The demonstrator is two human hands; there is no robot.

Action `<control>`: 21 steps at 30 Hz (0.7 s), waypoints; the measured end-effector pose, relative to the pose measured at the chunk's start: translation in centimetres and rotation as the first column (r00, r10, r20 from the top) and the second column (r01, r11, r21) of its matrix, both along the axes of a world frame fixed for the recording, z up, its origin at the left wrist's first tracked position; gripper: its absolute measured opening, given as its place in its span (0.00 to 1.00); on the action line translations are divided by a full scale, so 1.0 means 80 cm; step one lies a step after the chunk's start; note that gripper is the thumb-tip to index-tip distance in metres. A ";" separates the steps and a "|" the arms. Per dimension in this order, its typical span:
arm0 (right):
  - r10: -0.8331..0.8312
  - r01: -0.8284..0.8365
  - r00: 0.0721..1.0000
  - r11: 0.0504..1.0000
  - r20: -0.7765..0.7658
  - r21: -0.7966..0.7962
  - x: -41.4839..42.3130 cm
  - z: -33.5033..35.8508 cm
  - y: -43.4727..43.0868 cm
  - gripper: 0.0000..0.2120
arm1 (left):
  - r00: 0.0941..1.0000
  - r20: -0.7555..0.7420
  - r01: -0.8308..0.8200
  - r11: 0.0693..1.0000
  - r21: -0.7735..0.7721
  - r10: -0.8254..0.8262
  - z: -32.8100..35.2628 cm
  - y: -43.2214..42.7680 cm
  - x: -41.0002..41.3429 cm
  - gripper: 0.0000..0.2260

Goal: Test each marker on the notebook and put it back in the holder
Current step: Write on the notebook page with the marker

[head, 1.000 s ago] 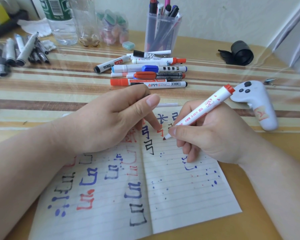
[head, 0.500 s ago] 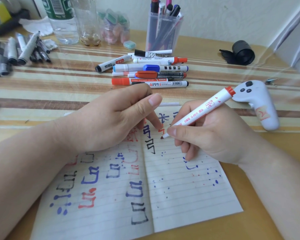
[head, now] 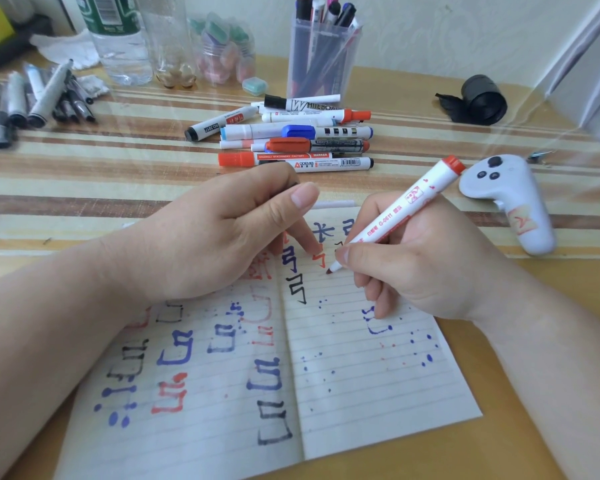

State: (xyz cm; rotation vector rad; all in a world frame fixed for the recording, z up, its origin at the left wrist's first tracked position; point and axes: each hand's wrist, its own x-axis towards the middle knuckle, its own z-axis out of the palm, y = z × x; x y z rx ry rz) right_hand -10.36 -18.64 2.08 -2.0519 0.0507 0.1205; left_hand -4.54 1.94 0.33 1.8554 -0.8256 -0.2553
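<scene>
Head view: the right hand (head: 420,268) grips a smooth white plastic marker (head: 406,209) with a red end, its felt tip touching the lined right page of the open paper notebook (head: 378,393). The left hand (head: 205,244) presses bent fingers on the page near the fold; whether it holds anything is unclear. A clear plastic holder (head: 321,53) stands well behind, among cylindrical loose markers (head: 291,133).

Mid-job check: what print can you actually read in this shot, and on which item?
"WHITEBOA", cut off: black-capped marker.
"G-0611": held marker in the right hand.
"CHANGLI STATIONERY FACTORY", "MARKER": red-capped marker.
Bottle label and other marker barrels: too small or blurred.
</scene>
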 end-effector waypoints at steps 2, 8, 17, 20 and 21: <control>0.001 -0.001 1.000 1.000 0.001 0.010 0.000 0.000 0.001 0.09 | 1.000 0.008 -0.001 1.000 0.001 0.001 0.000 0.000 0.000 0.11; 0.022 -0.022 1.000 1.000 0.008 0.012 0.000 -0.002 -0.002 0.08 | 1.000 0.010 0.003 1.000 -0.009 -0.003 0.000 0.001 0.000 0.11; 0.103 -0.103 0.995 0.989 0.004 0.104 0.000 -0.004 -0.008 0.06 | 0.999 0.041 0.019 0.999 0.029 -0.020 0.004 0.003 0.001 0.13; 0.122 -0.122 0.992 0.989 0.006 0.078 -0.001 -0.004 -0.006 0.06 | 0.996 0.082 0.032 0.993 0.117 -0.042 0.007 0.004 0.005 0.13; 0.126 -0.127 0.992 0.990 0.009 0.061 -0.001 -0.004 -0.005 0.07 | 0.995 0.089 0.032 0.992 0.121 -0.043 0.008 0.004 0.006 0.13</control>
